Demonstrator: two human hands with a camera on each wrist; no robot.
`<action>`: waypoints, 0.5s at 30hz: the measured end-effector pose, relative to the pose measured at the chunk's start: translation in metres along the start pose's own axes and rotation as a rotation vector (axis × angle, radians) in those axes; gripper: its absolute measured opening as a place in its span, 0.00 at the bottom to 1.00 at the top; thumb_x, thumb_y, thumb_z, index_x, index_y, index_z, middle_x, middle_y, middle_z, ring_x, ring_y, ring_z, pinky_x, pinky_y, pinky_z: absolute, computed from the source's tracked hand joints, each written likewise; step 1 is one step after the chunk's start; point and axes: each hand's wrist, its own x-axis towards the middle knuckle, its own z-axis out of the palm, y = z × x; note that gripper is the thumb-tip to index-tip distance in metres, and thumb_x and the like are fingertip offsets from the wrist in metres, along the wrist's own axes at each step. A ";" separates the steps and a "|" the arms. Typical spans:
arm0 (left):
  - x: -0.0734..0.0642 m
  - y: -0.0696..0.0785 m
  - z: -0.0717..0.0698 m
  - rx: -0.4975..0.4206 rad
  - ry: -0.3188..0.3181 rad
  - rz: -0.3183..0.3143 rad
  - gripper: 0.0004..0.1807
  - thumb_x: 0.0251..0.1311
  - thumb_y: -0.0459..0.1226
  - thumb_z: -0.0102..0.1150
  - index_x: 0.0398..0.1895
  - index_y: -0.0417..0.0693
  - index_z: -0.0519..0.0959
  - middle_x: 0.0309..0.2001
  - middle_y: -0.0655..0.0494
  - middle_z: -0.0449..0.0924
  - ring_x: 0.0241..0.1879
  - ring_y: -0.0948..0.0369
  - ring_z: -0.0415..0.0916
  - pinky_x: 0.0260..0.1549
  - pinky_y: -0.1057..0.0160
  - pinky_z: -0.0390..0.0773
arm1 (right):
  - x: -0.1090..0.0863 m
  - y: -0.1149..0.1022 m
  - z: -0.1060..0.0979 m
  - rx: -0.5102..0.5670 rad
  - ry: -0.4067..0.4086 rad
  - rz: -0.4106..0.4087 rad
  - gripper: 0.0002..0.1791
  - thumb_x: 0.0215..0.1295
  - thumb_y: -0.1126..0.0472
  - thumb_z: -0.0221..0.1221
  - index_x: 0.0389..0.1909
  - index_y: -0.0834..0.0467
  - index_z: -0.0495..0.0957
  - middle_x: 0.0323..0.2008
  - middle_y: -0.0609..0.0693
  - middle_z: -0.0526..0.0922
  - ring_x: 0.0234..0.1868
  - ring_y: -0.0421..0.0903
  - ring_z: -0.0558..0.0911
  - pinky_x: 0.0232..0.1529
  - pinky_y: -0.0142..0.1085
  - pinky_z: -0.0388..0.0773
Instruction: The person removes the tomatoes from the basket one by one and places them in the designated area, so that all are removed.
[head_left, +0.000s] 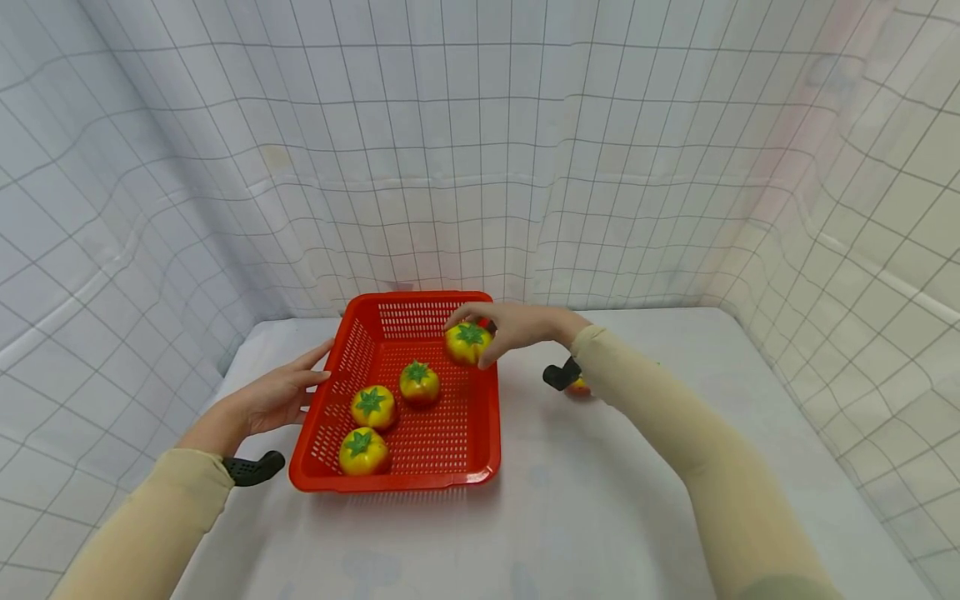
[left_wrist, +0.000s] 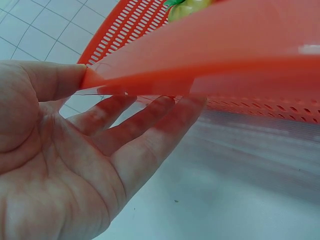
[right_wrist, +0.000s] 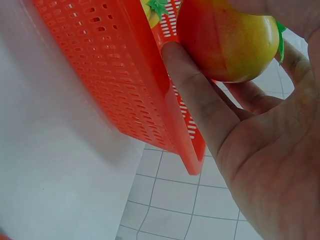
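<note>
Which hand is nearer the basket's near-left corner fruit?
Left. The left hand is left of that fruit, outside the basket; the right hand is across the basket, holding another fruit.

no text, label, brand, number or sign can be read in the head view, the left wrist view or the right wrist view, whether printed, handwritten or moulded into a surface.

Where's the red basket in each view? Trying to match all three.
Head: just left of centre, mostly lower half; the red basket shows nearly whole.
Left wrist: upper right, its rim running off the right edge.
Right wrist: upper left, its perforated outer wall slanting down toward the middle.
Shared landmark: gridded sheet, behind the basket in head, upper left in left wrist, bottom centre in right wrist.
</note>
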 end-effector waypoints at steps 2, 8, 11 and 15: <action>0.000 0.000 0.000 -0.003 -0.001 0.002 0.39 0.82 0.43 0.42 0.83 0.71 0.32 0.79 0.36 0.45 0.60 0.47 0.74 0.54 0.43 0.80 | -0.003 0.000 -0.002 0.003 0.006 -0.001 0.36 0.58 0.60 0.71 0.65 0.32 0.71 0.65 0.44 0.67 0.65 0.46 0.68 0.58 0.44 0.76; 0.000 0.000 -0.001 -0.009 -0.001 0.004 0.40 0.81 0.43 0.43 0.83 0.72 0.32 0.79 0.36 0.45 0.60 0.47 0.75 0.54 0.44 0.80 | -0.008 0.003 -0.006 0.036 -0.006 -0.002 0.37 0.57 0.60 0.71 0.66 0.34 0.71 0.64 0.45 0.68 0.64 0.50 0.69 0.58 0.44 0.77; 0.000 0.000 -0.001 -0.009 -0.001 0.003 0.40 0.81 0.43 0.43 0.83 0.72 0.32 0.79 0.36 0.46 0.60 0.47 0.75 0.54 0.44 0.80 | -0.010 0.005 -0.008 0.053 -0.015 -0.011 0.37 0.57 0.61 0.71 0.66 0.36 0.70 0.63 0.47 0.68 0.62 0.54 0.70 0.55 0.44 0.79; 0.000 -0.001 -0.001 -0.012 -0.005 0.002 0.40 0.81 0.43 0.43 0.83 0.72 0.32 0.79 0.36 0.45 0.60 0.47 0.75 0.54 0.43 0.80 | -0.014 0.008 -0.009 0.070 -0.021 -0.018 0.37 0.58 0.61 0.71 0.66 0.37 0.71 0.63 0.48 0.68 0.61 0.57 0.72 0.54 0.44 0.80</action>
